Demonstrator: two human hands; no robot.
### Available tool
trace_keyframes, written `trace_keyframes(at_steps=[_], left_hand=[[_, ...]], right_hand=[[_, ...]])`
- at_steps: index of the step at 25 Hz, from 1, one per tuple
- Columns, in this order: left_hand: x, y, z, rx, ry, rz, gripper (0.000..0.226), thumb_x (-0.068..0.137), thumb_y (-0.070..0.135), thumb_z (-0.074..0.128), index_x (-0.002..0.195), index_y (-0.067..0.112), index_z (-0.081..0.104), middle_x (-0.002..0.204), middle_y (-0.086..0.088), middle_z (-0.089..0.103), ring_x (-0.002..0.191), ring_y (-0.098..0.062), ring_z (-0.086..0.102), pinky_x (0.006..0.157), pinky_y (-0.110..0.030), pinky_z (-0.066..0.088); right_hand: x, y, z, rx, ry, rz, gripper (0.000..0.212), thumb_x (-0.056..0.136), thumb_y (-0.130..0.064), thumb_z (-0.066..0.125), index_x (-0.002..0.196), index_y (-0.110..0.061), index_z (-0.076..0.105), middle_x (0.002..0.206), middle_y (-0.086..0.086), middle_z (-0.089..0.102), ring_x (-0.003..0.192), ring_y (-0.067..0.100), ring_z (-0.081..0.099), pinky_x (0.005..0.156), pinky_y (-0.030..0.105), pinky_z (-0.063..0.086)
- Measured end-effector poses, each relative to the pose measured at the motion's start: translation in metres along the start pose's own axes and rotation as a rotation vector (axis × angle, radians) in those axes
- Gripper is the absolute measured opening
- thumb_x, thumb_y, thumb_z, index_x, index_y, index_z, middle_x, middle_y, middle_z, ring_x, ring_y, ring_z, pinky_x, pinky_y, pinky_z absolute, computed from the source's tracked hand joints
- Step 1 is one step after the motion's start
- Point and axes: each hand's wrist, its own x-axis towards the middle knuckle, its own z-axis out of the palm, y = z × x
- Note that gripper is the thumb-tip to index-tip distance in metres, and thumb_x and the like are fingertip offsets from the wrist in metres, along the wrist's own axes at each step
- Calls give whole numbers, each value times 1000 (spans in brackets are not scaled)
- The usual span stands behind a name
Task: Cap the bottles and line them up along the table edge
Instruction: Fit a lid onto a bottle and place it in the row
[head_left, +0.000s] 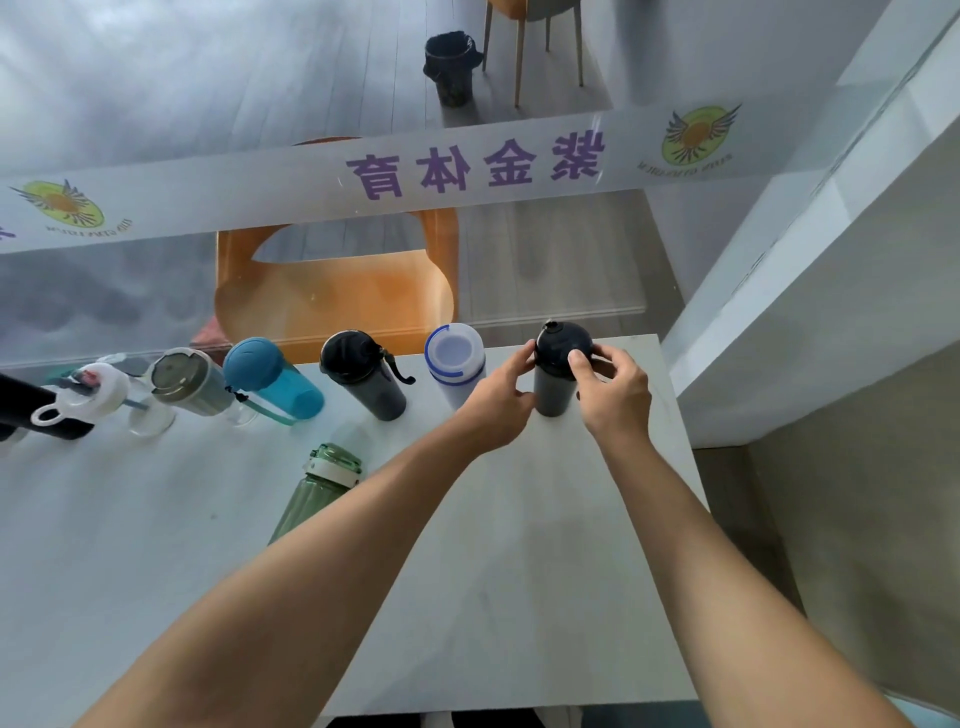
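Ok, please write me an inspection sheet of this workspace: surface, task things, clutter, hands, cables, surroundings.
Surface: pale table, bottles standing along its far edge.
Job's things: dark bottle at the right end, black cap on; white bottle, black bottle, blue bottle, steel bottle in the row; green bottle stands apart, nearer.
Clutter: nothing seen.
Hands: left hand touches the dark bottle's side; right hand grips its cap.
Cables: nothing seen.
Surroundings: glass partition, orange chair, bin behind.
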Motion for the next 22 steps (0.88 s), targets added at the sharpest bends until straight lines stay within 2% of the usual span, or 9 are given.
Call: trace_keyframes(at_steps=[3,7,9,12,15,17,22], left_hand=[[1,-2,-1,12,-14,8,77,89,-3,43,154,33,21,150,10,46,53,0,52,70,-21,43],[-8,-7,-2,50,-17,-3,73,92,3,46,154,29,19,153,2,42,86,-13,56,91,-32,47],[-24,-19,-9,103,12,16,67,93,5,46,152,28,26,146,0,48,95,-15,54,95,-32,46],[-65,-59,-28,217,28,48,52,92,8,47,140,28,42,127,1,58,102,-17,55,97,-32,44],[-112,-118,-58,299,80,-6,43,91,10,49,129,29,52,119,5,60,104,-15,56,99,-34,45],[-144,-158,-78,337,145,-78,38,92,13,52,126,30,55,120,6,58,108,-17,54,100,-34,44],[-207,-233,-114,322,348,-247,43,88,9,57,128,26,57,127,-7,53,117,-31,48,99,-36,38]], right_hand=[[1,0,1,-5,-11,1,37,94,-38,65,121,-12,64,118,7,71,106,26,68,92,48,57],[-4,-1,1,7,-1,56,45,97,-44,58,130,-14,56,125,9,66,110,25,64,88,33,53],[-13,0,0,-4,77,54,44,96,-43,57,132,-16,53,127,8,64,113,24,62,89,32,49],[-39,6,1,-21,212,-19,34,93,-32,60,123,-15,54,123,9,63,111,24,60,95,39,49],[-80,15,22,-32,236,-58,27,90,-21,63,114,-12,56,110,8,61,103,26,59,93,41,48],[-112,22,50,-58,162,-57,25,88,-14,65,112,-9,58,102,6,58,96,29,60,87,34,45],[-194,38,130,-167,-281,68,27,88,-14,65,115,-13,60,104,9,65,92,23,62,81,26,44]])
